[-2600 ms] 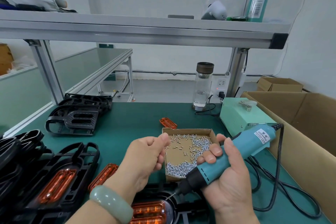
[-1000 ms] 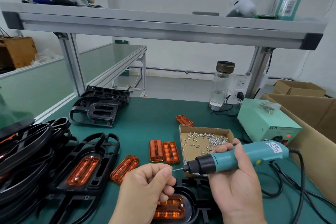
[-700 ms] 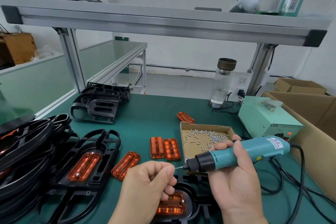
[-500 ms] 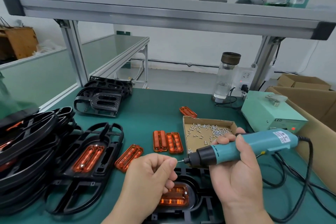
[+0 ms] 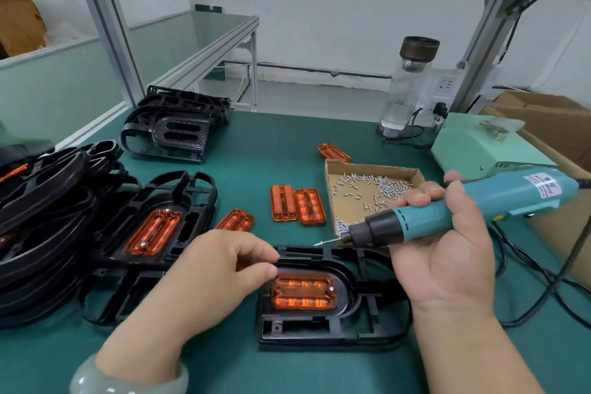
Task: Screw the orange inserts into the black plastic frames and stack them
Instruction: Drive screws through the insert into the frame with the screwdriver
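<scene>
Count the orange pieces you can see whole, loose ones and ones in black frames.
Loose inserts on the table: 4
Inserts seated in black frames: 2
Total: 6, leaving out orange slivers in the left stack.

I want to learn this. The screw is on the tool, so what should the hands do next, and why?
Probably lower the screwdriver and seat its screw in the insert's left corner. The screw hangs above the frame, a screw head shows at the insert's right corner, and the left hand rests by the left edge.
</scene>
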A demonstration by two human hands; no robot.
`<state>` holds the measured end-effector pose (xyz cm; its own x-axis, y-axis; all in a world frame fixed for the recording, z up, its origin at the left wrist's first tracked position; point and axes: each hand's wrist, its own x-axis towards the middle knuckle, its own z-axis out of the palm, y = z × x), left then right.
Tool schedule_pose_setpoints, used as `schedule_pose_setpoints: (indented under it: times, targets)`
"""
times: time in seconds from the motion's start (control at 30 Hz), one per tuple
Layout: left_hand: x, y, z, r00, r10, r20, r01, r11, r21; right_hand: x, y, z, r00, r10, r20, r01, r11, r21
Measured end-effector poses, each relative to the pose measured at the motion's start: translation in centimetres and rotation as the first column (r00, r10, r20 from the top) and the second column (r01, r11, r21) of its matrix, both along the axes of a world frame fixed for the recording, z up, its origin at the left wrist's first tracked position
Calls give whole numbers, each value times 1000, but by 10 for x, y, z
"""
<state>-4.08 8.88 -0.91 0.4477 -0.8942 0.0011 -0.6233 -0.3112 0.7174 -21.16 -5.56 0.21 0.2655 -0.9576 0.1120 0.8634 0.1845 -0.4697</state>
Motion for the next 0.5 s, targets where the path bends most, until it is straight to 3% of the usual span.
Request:
schedule_pose_setpoints:
  times: [0.07, 0.17, 0.5]
  targets:
    - [5, 6, -4, 997, -68, 23, 64, 988, 141, 1, 0, -1, 1000, -4, -24, 4, 1000, 1]
    - [5, 5, -9, 989, -129, 73, 110, 968, 225, 4, 3, -3, 997, 2, -80, -3, 1000, -7]
    - [-18, -5, -17, 986, -138, 93, 125, 983, 135, 11, 16, -3, 965, -30, -262, -14, 986, -164]
